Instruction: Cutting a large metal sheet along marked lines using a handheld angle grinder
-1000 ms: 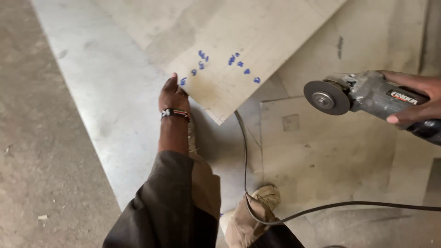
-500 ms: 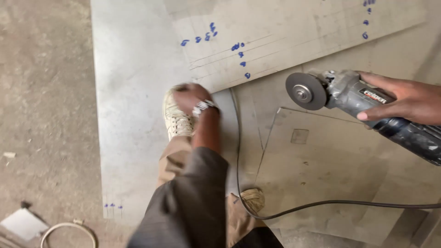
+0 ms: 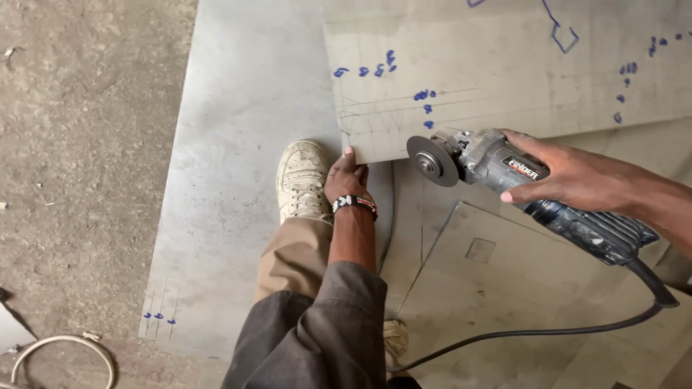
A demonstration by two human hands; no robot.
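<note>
Head view: the right hand (image 3: 577, 176) is clenched around the body of a grey angle grinder (image 3: 533, 194), whose disc (image 3: 431, 161) sits just at the near edge of a marked metal sheet (image 3: 504, 65). The left hand (image 3: 347, 179) grips the lower corner of that sheet with its fingers curled at the edge, beside a pale shoe (image 3: 303, 180) planted on a larger sheet (image 3: 238, 144) lying on the floor. The grinder's black cable (image 3: 519, 334) trails across the lower sheets toward the person.

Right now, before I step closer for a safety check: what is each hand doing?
Left hand: fingers gripping the corner of the pencil-marked grey metal sheet.
Right hand: closed around the grey corded angle grinder.
</note>
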